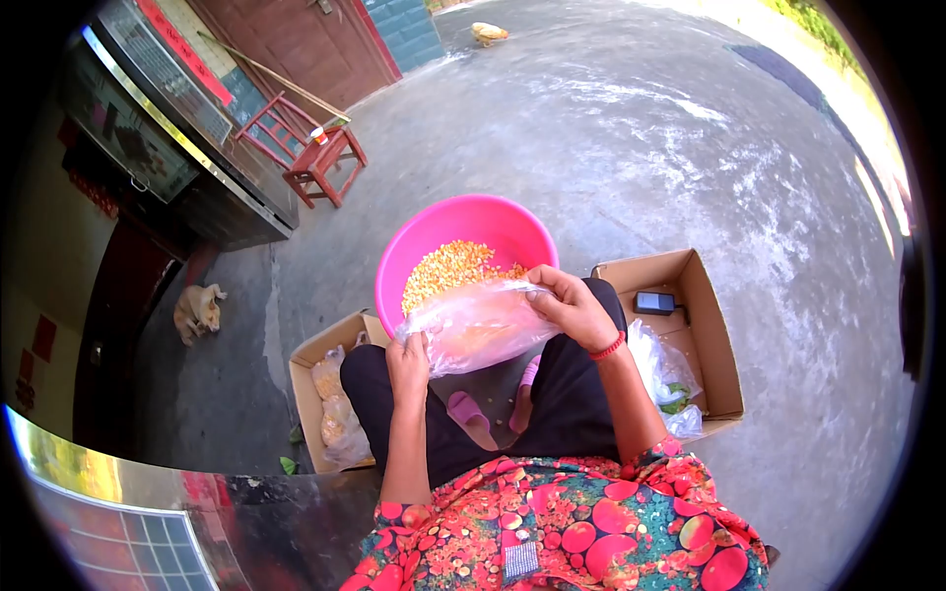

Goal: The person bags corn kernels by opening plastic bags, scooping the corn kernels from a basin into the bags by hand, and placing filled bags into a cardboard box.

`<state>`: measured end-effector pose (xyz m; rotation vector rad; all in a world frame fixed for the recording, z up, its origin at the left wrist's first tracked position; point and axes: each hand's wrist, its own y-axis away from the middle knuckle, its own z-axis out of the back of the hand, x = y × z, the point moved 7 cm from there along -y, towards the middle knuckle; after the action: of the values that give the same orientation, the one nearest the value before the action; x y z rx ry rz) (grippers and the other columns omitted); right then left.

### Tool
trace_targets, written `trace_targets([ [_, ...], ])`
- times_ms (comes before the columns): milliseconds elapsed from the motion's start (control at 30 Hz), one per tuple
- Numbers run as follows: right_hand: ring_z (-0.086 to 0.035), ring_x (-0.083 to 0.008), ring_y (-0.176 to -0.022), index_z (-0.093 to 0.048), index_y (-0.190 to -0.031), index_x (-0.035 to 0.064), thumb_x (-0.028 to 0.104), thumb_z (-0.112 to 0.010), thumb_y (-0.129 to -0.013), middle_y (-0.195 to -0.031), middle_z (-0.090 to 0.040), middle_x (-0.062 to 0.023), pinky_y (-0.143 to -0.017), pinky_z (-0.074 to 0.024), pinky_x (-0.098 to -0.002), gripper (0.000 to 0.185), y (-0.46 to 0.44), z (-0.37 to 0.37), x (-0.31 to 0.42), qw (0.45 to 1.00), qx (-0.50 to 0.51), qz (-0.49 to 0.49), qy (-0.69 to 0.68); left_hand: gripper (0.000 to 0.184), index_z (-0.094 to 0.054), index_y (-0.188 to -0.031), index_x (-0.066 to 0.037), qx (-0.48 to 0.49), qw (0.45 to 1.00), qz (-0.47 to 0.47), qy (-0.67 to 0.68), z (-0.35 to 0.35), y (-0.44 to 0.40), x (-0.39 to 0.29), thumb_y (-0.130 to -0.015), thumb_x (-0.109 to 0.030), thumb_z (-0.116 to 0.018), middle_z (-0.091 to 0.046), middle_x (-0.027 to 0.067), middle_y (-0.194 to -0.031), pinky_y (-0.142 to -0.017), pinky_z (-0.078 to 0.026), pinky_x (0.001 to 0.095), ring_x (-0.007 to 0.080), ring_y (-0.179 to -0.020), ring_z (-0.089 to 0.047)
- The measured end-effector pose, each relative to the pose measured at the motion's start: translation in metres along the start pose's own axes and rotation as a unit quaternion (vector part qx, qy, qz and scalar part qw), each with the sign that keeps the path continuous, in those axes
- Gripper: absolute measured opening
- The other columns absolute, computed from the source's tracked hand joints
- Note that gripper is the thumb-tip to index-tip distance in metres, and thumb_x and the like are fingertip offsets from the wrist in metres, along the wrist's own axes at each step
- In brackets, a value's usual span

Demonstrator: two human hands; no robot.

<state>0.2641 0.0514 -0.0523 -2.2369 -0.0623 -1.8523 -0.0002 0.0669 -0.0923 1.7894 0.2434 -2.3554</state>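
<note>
A clear plastic bag [483, 327] is stretched between my two hands, above my knees and over the near rim of the pink basin. My left hand [408, 366] pinches its left end, and my right hand [574, 307], with a red bracelet at the wrist, grips its right end. Whether the bag contains anything, I cannot tell. Beyond it stands the pink basin [512, 222], with loose yellow corn kernels [448, 268] inside. The bag hides the basin's near part.
At my left, a cardboard box [307, 419] holds filled plastic bags [337, 424]. Another cardboard box [722, 369] at my right contains a black device [654, 303] and plastic bags [658, 360]. A red chair [315, 158], a dog [197, 312] and a chicken [488, 34] are farther off.
</note>
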Motion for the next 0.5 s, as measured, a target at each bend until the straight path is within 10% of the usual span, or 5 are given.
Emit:
trace_targets([
  [267, -0.047, -0.0038, -0.071, -0.055, -0.103, 0.0001, 0.005, -0.048, -0.088, -0.077, -0.052, 0.0032, -0.064, -0.0386, -0.0182, 0.017, -0.003, 0.021, -0.003, 0.990, -0.139, 0.035, 0.018, 0.033, -0.057, -0.106, 0.004, 0.110, 0.977, -0.108, 0.144, -0.033, 0.004, -0.039, -0.073, 0.003, -0.055, -0.063, 0.0110, -0.091, -0.076, -0.047, 0.0276, 0.0146, -0.083, -0.061],
  [367, -0.047, -0.0037, -0.071, -0.055, -0.101, 0.0000, 0.005, -0.048, -0.088, -0.077, -0.051, 0.0031, -0.062, -0.0382, -0.0180, 0.016, -0.005, 0.018, -0.011, 0.992, -0.123, 0.018, 0.019, 0.032, -0.057, -0.106, 0.005, 0.039, 0.983, -0.163, -0.080, -0.025, -0.005, -0.030, -0.074, 0.000, -0.057, -0.064, 0.0157, -0.093, -0.077, -0.047, 0.0284, 0.0174, -0.085, -0.062],
  [500, -0.047, -0.0023, -0.073, -0.054, -0.106, 0.0023, 0.008, -0.049, -0.089, -0.083, -0.053, 0.0043, -0.063, -0.0379, -0.0164, 0.019, -0.005, 0.009, -0.023, 0.996, -0.052, -0.016, 0.065, 0.023, -0.060, -0.099, 0.004, -0.043, 0.988, -0.137, -0.054, -0.008, -0.013, -0.011, -0.077, -0.002, -0.055, -0.066, 0.0146, -0.085, -0.074, -0.048, 0.0299, 0.0185, -0.082, -0.064],
])
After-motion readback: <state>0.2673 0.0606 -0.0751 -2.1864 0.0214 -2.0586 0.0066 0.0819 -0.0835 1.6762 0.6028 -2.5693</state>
